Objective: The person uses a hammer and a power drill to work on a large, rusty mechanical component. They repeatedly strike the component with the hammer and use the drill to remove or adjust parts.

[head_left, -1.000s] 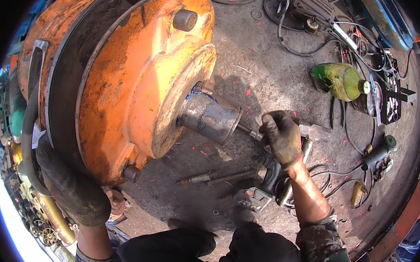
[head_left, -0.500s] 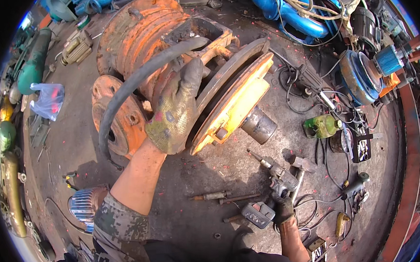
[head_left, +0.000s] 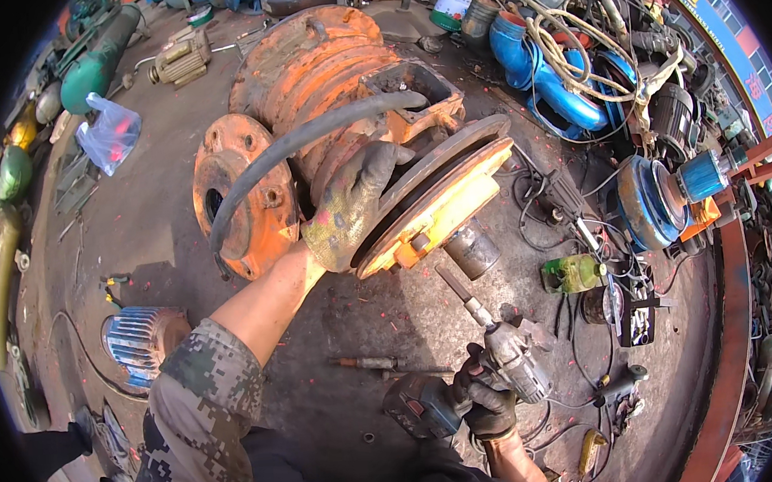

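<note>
Right hand (head_left: 489, 402) grips grimy grey drill (head_left: 514, 357); left hand (head_left: 350, 209), half open, touches dark flange (head_left: 448, 157)

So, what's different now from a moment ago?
The right hand has taken hold of the power drill and lifted it up off the floor. The left hand stays at the orange machine; that machine and the green bottle remain in place.

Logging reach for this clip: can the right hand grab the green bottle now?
Probably not: the right hand holds the power tool, whose body appears between it and the green bottle.
</note>
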Tool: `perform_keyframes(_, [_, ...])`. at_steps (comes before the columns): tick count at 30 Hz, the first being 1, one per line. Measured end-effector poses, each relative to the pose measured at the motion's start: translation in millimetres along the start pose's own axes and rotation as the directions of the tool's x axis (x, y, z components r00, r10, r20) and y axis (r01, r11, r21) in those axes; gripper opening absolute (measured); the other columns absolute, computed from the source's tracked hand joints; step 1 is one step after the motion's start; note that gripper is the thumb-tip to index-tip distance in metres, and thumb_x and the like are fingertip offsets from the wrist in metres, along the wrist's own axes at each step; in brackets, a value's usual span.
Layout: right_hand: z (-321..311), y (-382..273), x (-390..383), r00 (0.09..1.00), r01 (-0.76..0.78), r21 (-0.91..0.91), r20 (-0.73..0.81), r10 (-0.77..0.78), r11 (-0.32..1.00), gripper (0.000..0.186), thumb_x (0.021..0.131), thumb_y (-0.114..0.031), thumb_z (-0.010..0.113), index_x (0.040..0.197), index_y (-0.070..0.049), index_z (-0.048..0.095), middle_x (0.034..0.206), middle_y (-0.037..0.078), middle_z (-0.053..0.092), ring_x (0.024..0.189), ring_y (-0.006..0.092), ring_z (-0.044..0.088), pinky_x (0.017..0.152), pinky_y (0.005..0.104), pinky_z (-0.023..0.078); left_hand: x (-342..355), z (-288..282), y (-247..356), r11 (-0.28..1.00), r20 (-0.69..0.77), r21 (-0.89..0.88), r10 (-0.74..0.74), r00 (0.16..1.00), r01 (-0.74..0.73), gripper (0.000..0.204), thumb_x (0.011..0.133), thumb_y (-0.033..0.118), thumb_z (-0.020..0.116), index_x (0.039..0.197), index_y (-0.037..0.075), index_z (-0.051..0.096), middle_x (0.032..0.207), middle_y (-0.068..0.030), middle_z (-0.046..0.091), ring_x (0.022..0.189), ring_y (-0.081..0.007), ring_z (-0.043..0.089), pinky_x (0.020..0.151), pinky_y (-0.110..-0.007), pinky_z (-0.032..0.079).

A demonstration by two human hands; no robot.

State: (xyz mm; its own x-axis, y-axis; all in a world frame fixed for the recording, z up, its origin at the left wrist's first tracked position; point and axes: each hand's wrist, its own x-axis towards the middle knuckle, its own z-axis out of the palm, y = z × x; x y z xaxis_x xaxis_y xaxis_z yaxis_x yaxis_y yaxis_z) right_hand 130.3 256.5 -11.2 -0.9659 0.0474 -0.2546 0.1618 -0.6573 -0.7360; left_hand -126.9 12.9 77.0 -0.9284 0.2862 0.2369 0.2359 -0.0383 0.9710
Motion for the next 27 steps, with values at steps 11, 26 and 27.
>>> perform_keyframes(11, [-22.3,24.3,45.4,0.989,-0.045,-0.159,0.13,0.066,0.986,0.042,0.086,-0.001,0.074,0.126,-0.002,0.06,0.094,0.006,0.062,0.078,0.018,0.059,0.07,0.0336,0.049,-3.2,-3.9,-11.7,0.869,0.005,0.404,0.309,0.951,-0.285,0.043,0.092,0.012,0.073,0.132,0.004,0.058,0.121,-0.0139,0.061,0.113,-0.0322,0.063,0.099,-0.042,0.051])
perform_keyframes(26, [25.6,-4.7,41.8,0.998,-0.055,-0.179,0.015,0.059,0.982,0.016,0.077,-0.005,0.076,0.081,0.002,0.062,0.075,0.009,0.063,0.063,0.0191,0.06,0.062,0.0317,0.049,-4.2,-0.1,-21.4,0.969,-0.167,0.033,0.247,0.954,-0.245,0.06,0.109,0.055,0.047,0.111,-0.001,0.069,0.11,-0.0108,0.066,0.106,-0.0201,0.062,0.098,-0.035,0.047])
perform_keyframes(27, [22.5,-3.0,43.5,0.996,-0.077,-0.186,0.018,0.082,0.98,0.016,0.077,-0.006,0.076,0.082,0.002,0.062,0.075,0.009,0.063,0.064,0.0185,0.06,0.062,0.0311,0.049,-3.7,1.7,-23.6,0.963,-0.173,0.026,0.269,0.947,-0.269,0.061,0.108,0.056,0.047,0.11,-0.001,0.069,0.109,-0.0107,0.066,0.106,-0.0201,0.062,0.098,-0.035,0.047])
